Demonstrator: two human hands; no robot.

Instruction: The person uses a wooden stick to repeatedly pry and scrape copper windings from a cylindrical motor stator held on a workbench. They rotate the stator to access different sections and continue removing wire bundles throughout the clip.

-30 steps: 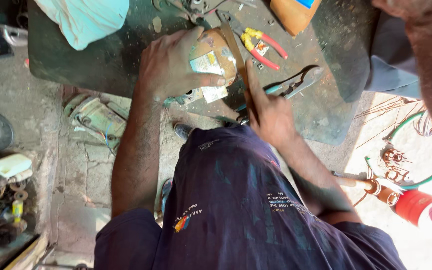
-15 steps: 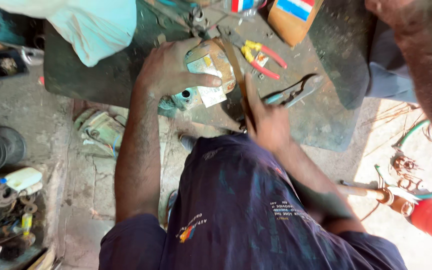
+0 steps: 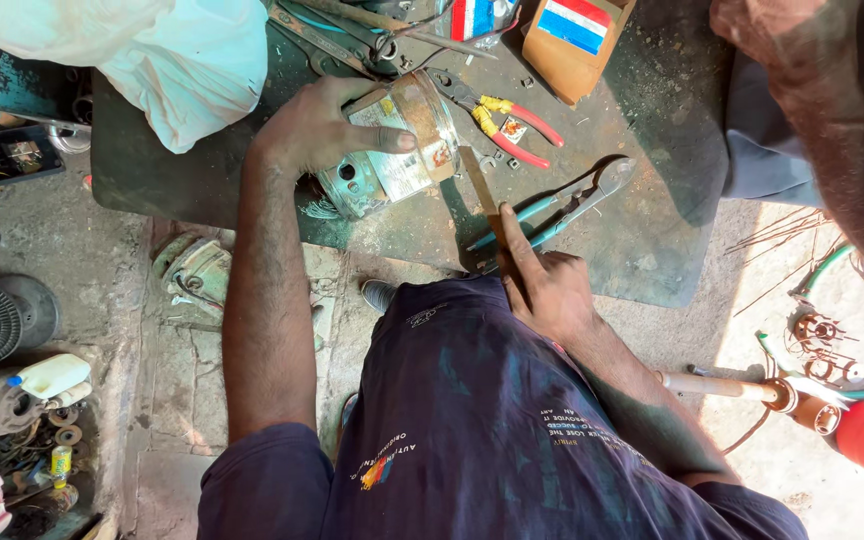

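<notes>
- My left hand lies spread over a round metal motor housing with a worn paper label, fingers wrapped across its top and thumb along the side, pinning it on the dark green worktable.
- The housing lies on its side near the table's front edge, its open end toward me, just beside the tip of the flat blade.
- My right hand is closed around the lower end of a thin flat metal strip, brownish like a hacksaw blade, index finger stretched along it. The strip's far end reaches up to the rim of the housing; I cannot tell whether it actually touches.
- Blue-handled pliers lie on the table just right of the strip, jaws pointing away to the right.
- Red-and-yellow-handled pliers lie beyond the housing, near a brown cardboard box with red, white and blue stripes.
- A white plastic bag rests at the table's left end.
- Another person's arm hangs in at upper right, well apart from my hands.
</notes>
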